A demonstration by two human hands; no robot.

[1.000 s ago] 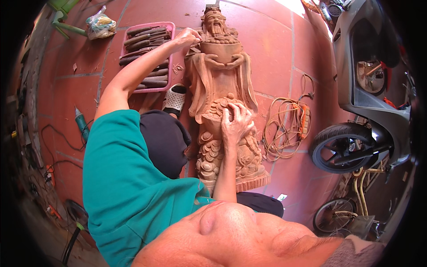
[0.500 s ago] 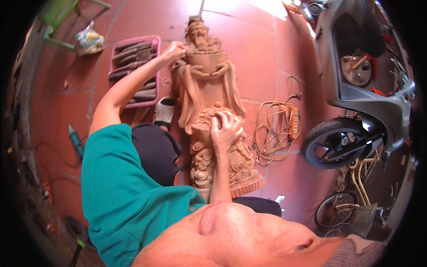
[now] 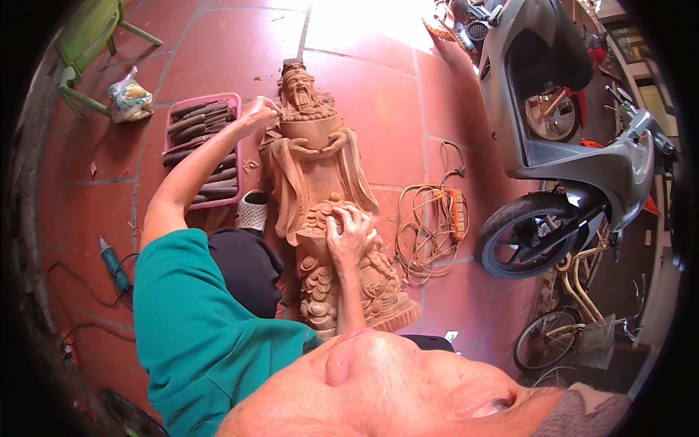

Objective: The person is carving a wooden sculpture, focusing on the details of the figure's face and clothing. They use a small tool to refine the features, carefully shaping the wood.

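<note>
A carved wooden statue of a robed, bearded figure holding a bowl lies on its back on the tiled floor, its head at the far end. Beside its shoulder, on the left, my left hand is closed; whatever its fingers pinch is hidden. My right hand rests on the carved coins at the statue's middle, with bent fingers and the thumb apart. No tool shows in it. To the left of the statue, a pink basket carries several dark-handled carving tools.
An orange power strip with a coiled cord lies right of the statue. A grey motorbike and a bicycle stand farther right. At left are a green chair, a plastic bag and a teal power tool.
The view has tilted, so the scene sits slightly left and the statue's head shows more clearly. Both hands stay at about the same places on the statue.
</note>
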